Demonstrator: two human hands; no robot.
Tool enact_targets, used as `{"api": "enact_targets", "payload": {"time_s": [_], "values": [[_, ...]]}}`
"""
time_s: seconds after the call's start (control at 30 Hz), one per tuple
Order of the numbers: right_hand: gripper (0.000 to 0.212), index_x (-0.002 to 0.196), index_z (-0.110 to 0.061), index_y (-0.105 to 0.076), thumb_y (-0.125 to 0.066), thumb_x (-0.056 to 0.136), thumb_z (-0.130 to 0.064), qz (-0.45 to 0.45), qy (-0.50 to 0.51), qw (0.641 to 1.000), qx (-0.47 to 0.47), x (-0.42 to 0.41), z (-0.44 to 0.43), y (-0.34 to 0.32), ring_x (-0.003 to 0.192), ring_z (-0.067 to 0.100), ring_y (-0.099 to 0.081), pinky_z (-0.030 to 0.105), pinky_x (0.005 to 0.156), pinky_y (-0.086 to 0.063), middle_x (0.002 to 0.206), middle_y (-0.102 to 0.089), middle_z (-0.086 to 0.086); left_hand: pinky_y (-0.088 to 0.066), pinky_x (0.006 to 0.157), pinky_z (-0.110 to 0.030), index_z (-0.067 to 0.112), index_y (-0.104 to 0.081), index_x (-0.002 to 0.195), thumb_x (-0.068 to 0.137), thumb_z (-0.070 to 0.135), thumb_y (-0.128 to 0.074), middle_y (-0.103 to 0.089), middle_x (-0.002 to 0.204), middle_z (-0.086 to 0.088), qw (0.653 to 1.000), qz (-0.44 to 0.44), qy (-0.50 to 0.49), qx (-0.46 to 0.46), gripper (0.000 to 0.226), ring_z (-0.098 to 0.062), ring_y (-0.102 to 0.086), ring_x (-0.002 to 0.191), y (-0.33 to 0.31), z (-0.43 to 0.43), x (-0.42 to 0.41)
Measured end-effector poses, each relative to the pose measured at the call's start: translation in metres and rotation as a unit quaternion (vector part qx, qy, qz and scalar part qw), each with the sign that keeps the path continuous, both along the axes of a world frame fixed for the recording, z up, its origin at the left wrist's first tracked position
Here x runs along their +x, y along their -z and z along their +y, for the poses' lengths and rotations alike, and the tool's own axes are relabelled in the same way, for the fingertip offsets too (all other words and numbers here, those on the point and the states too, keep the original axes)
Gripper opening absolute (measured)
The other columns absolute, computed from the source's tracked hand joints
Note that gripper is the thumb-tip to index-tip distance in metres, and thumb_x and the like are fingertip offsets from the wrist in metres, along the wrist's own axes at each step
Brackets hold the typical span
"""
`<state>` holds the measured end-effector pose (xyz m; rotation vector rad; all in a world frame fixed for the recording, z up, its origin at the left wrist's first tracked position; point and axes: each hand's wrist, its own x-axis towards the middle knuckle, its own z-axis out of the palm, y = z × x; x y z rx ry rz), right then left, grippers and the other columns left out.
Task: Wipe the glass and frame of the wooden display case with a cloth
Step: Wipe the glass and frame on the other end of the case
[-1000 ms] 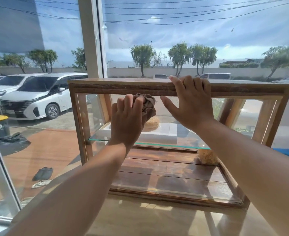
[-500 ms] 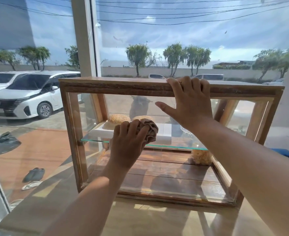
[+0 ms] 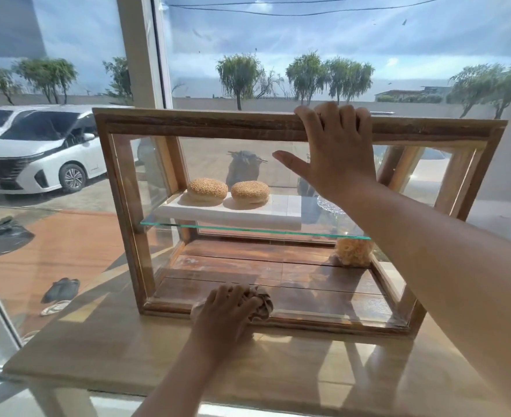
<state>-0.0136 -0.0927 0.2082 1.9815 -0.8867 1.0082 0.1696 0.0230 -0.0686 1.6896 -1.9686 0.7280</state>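
On the wooden counter [image 3: 97, 341] stands the display case [image 3: 188, 123]. Left hand [image 3: 222, 319] grips the bunched cloth [image 3: 261, 305], pressing it against the lower front glass and bottom frame rail. Right hand [image 3: 337, 152] lies spread, fingers hooked over the top rail.

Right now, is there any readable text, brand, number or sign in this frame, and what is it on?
None can be read.
White car: the front plate and badge are too blurred to read.
Wooden display case, cloth, buns and white tray: no lettering visible.
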Motion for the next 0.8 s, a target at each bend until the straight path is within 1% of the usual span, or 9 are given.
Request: {"api": "enact_targets", "payload": {"time_s": [0.13,0.23,0.33,0.4,0.47,0.57,0.7,0.73,0.8], "values": [[0.074,0.144,-0.018,-0.029,-0.036,0.091,-0.070,0.014,0.002,0.999,0.034,0.000,0.009,0.001,0.120,0.033,-0.037,0.050,0.110,-0.020,0.131,-0.039,0.011,-0.054,0.070,-0.034,0.025,-0.055,0.109,0.063,0.029,-0.084,-0.061,0.105,0.004,0.999,-0.029,0.027,0.033,0.054,-0.022,-0.058,0.086,-0.026,0.010,0.000],[0.081,0.155,-0.017,-0.014,-0.043,0.094,-0.062,0.040,0.001,0.998,0.058,-0.008,0.012,0.003,0.139,0.036,-0.024,0.051,0.119,-0.008,0.149,-0.028,0.015,-0.048,0.078,-0.038,0.021,-0.052,0.113,0.083,0.032,-0.071,-0.062,0.107,0.004,0.998,0.019,0.011,0.054,0.037,-0.022,-0.059,0.089,-0.046,0.017,-0.007],[0.063,0.148,-0.011,-0.037,-0.051,0.094,-0.042,0.035,-0.045,0.998,0.001,-0.030,0.022,0.023,0.138,0.040,-0.028,0.052,0.117,-0.020,0.150,-0.034,0.019,-0.044,0.076,-0.034,0.022,-0.051,0.107,0.093,0.028,-0.054,-0.063,0.098,0.006,0.980,0.185,0.027,0.069,0.016,-0.017,-0.059,0.085,-0.065,0.022,-0.017],[0.042,0.129,-0.010,-0.055,-0.057,0.092,-0.030,0.024,-0.085,0.995,-0.050,-0.046,0.028,0.051,0.121,0.037,-0.043,0.049,0.101,-0.039,0.134,-0.049,0.016,-0.049,0.071,-0.031,0.029,-0.050,0.101,0.093,0.025,-0.050,-0.064,0.089,0.011,0.943,0.320,0.041,0.082,0.008,-0.013,-0.060,0.080,-0.077,0.025,-0.027],[0.032,0.117,-0.013,-0.060,-0.068,0.089,-0.027,0.027,-0.100,0.991,0.084,-0.059,0.032,0.085,0.107,0.032,-0.050,0.043,0.086,-0.046,0.116,-0.056,0.011,-0.051,0.072,-0.026,0.032,-0.054,0.095,0.094,0.020,-0.049,-0.066,0.087,0.009,0.876,0.462,0.089,0.111,0.013,-0.015,-0.062,0.081,-0.087,0.028,-0.038],[0.033,0.120,-0.018,-0.062,-0.068,0.091,-0.033,-0.037,-0.110,0.876,0.468,-0.067,0.047,0.128,0.102,0.018,-0.052,0.029,0.086,-0.041,0.109,-0.059,0.001,-0.057,0.075,-0.038,0.016,-0.061,0.096,0.099,0.010,-0.047,-0.071,0.089,-0.012,0.705,0.657,0.195,0.182,0.015,-0.028,-0.067,0.079,-0.093,0.033,-0.057],[0.046,0.138,-0.010,-0.049,-0.062,0.095,-0.008,-0.246,-0.238,0.600,0.723,-0.066,0.071,0.169,0.087,0.009,-0.059,0.007,0.065,-0.046,0.126,-0.059,0.023,-0.054,0.065,-0.036,0.010,-0.064,0.102,0.100,0.016,-0.052,-0.069,0.088,-0.012,0.683,0.685,0.151,0.204,0.013,-0.022,-0.064,0.076,-0.078,0.034,-0.068],[0.044,0.138,-0.009,-0.050,-0.060,0.095,-0.006,-0.244,-0.242,0.569,0.748,-0.067,0.074,0.177,0.089,0.014,-0.063,0.009,0.067,-0.048,0.124,-0.061,0.023,-0.052,0.064,-0.032,0.008,-0.065,0.101,0.100,0.014,-0.052,-0.068,0.086,-0.010,0.660,0.705,0.160,0.205,0.014,-0.020,-0.062,0.075,-0.074,0.034,-0.071],[0.030,0.126,-0.016,-0.060,-0.061,0.096,-0.012,-0.210,-0.219,0.572,0.762,-0.070,0.079,0.190,0.091,0.019,-0.065,0.022,0.076,-0.049,0.109,-0.068,0.014,-0.054,0.069,-0.032,0.005,-0.066,0.102,0.100,0.014,-0.052,-0.069,0.087,-0.011,0.638,0.723,0.152,0.217,0.017,-0.019,-0.063,0.078,-0.067,0.034,-0.075]]}}
